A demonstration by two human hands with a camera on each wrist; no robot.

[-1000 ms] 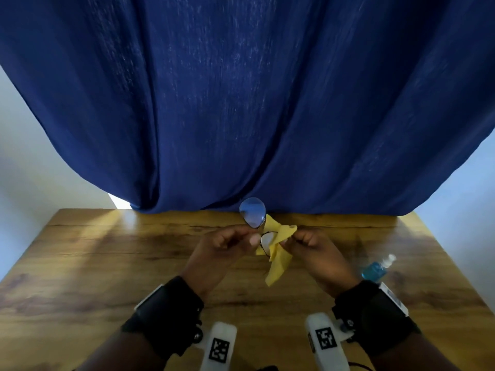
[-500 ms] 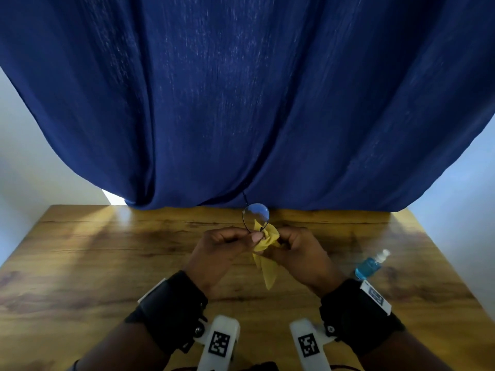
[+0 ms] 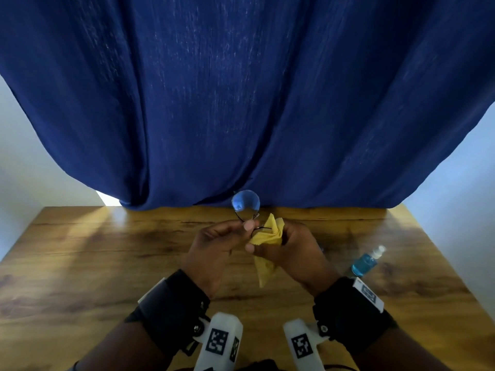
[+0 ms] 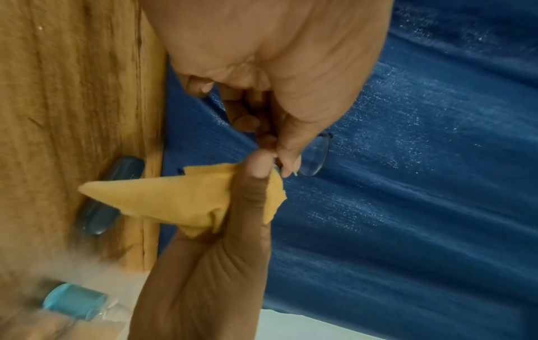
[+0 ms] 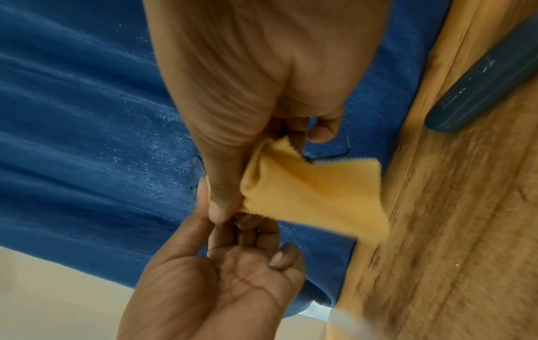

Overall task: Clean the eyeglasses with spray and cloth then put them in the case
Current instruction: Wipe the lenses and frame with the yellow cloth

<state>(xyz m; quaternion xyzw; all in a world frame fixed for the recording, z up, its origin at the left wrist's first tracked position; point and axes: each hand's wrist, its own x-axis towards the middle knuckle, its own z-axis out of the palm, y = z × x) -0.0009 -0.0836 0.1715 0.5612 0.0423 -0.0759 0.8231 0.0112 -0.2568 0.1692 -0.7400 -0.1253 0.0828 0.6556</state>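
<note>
My left hand (image 3: 247,226) pinches the thin-rimmed eyeglasses (image 3: 245,202) near the bridge, above the table's far middle. One lens stands clear above my fingers. My right hand (image 3: 278,245) holds the yellow cloth (image 3: 267,234) bunched round the other lens, thumb pressed on it; a corner of the cloth hangs down. In the left wrist view the bare lens (image 4: 314,156) sits beside the cloth (image 4: 180,195). The dark blue case (image 5: 480,92) lies shut on the table. The blue spray bottle (image 3: 365,262) stands at the right.
The wooden table (image 3: 107,263) ends at a dark blue curtain (image 3: 241,103) hanging along its far edge. The case (image 4: 110,195) lies near that far edge, partly behind the cloth. White walls flank the curtain.
The lower lens, which showed a second ago, is now covered by the cloth. My hands have come together and the right thumb has shifted over the cloth.
</note>
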